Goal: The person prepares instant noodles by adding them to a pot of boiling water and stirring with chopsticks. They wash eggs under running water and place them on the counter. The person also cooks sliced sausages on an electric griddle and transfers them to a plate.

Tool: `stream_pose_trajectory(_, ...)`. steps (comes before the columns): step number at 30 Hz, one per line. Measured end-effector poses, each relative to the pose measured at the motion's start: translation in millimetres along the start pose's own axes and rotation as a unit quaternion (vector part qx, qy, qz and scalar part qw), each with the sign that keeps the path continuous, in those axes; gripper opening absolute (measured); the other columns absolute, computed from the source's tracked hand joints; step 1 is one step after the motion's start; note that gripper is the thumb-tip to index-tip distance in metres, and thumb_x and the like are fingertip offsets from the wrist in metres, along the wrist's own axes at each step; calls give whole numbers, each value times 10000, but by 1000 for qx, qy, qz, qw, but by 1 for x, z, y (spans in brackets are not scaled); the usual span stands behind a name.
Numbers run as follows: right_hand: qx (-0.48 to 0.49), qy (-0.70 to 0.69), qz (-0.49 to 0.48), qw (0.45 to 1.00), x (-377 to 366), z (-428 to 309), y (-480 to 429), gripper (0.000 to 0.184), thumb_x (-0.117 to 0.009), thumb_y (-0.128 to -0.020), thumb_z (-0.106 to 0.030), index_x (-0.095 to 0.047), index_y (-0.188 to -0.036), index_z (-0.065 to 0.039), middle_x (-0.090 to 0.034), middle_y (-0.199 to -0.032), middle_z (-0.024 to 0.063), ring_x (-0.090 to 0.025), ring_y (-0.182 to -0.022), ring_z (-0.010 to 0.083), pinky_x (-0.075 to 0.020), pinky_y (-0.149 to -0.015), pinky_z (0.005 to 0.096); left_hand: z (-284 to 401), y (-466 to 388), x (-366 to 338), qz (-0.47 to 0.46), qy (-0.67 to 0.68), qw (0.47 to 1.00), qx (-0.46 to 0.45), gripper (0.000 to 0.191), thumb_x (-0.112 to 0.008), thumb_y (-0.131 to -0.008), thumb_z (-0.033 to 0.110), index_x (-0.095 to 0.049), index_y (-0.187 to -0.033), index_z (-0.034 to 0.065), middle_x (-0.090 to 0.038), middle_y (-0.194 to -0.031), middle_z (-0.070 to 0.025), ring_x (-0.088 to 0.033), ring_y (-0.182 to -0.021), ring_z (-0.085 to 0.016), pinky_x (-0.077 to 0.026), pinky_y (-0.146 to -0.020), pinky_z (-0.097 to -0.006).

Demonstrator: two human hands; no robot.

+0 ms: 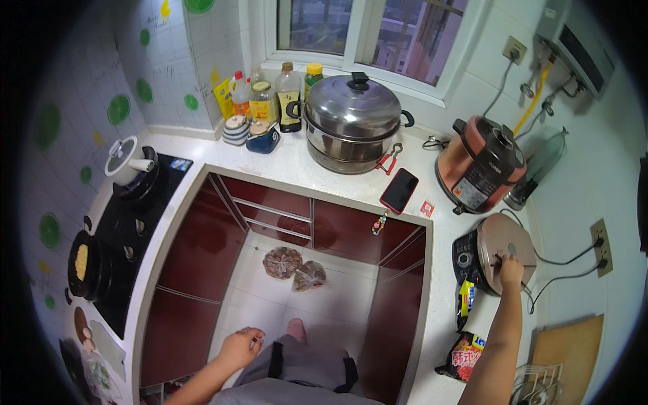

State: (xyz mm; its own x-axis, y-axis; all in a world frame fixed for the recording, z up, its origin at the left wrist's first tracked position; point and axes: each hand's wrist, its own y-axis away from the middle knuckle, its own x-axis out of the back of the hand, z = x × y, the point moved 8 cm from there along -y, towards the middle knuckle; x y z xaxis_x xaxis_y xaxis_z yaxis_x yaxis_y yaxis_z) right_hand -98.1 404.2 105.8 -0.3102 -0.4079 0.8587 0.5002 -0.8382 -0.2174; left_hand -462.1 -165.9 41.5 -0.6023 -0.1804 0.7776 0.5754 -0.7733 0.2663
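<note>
My right hand point(510, 269) is on the lid of a round, brown electric griddle point(508, 233) on the right counter, its fingers around what looks like thin dark sticks, too small to tell. The griddle's lid is down. Beside it lie a small black and yellow packet point(464, 298) and a noodle package point(460, 357), partly behind my right arm. My left hand point(244, 346) hangs over the floor at my lap with fingers loosely curled and nothing visible in it.
A gas stove point(121, 238) on the left holds a lidded white saucepan point(121, 164) and a black pan point(93, 273) with yellow food. A steel steamer point(352, 116), red-handled pliers point(387, 164), a phone point(400, 190) and a pressure cooker point(478, 167) stand or lie along the counter. Tied bags point(282, 262) sit on the floor.
</note>
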Motion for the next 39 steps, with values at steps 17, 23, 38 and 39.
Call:
stream_pose_trajectory(17, -122, -371, 304, 869, 202, 1, -48, 73, -499, -743, -38, -484, -812, -54, -516, -738, 86, -512, -668, 216, -418, -621, 315, 36, -133, 41, 4, 90, 996, -19, 167, -541, -736, 63, -562, -901, 41, -589, -832, -110, -580, -762, -245, -454, -679, -319)
stream_pose_trajectory(23, 117, -863, 223, 437, 282, -247, -21, 267, -528, -802, -261, -450, -866, -14, -486, -671, 126, -473, -444, 184, -416, -457, 265, 75, -142, 62, -47, 427, 903, -22, 290, -516, -816, 136, -515, -1091, 46, -567, -788, -57, -527, -732, -100, -427, -657, -242)
stream_pose_trajectory(38, 457, -859, -168, 160, 528, -682, 223, 215, -465, -827, -163, -374, -669, -49, -347, -567, 27, -332, -488, 86, -262, -426, 197, -164, 45, 247, 318, 724, 612, -29, 277, -450, -862, 168, -502, -1106, 47, -500, -771, 41, -387, -645, -22, -328, -566, -156)
stream_pose_trajectory(39, 451, -866, -160, 148, 548, -702, 232, 212, -455, -829, -151, -371, -662, -49, -347, -567, 28, -328, -486, 84, -259, -424, 191, -183, 59, 251, 315, 702, 639, 8, 271, -445, -862, 166, -504, -1098, 44, -482, -759, 34, -391, -661, -33, -330, -585, -163)
